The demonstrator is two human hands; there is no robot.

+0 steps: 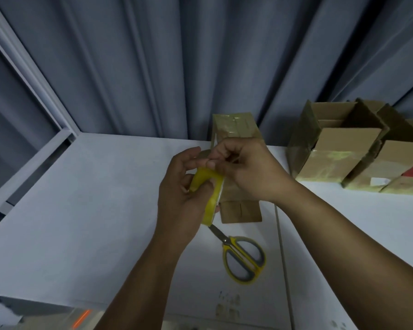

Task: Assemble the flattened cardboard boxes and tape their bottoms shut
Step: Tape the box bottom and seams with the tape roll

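Cardboard box [235, 129]: 1 being worked on, lying on the table [81, 210] just behind both hands. Long axis runs near-to-far. Taped end points twd the curtain [177, 55], slit flaps at the near end point twd the person.
Tape roll [209, 184]: 1, yellow, held on edge above the table in front of the box. Its flat faces point left & right.
Left hand [179, 196]: fingers & thumb wrapped round the roll from the left, clamped on it.
Right hand [250, 170]: fingers curled, thumb & forefinger pinched together at the roll's upper rim. Whether they've got the loose tape end can't be told, too small. Hand hides the box's middle.
Scissors [244, 258]: 1 pair, yellow/grey handles, flat on the table nr the person. Blades closed, pointing up-left twd the roll; handles twd the person.
Finished boxes [343, 151]: cluster at far right of the table, well apart from the hands. At least 3 w/ glossy tape on them; exact no. unclear, cut off by the frame edge.
Window frame [34, 75]: white, far left, beside the curtain.
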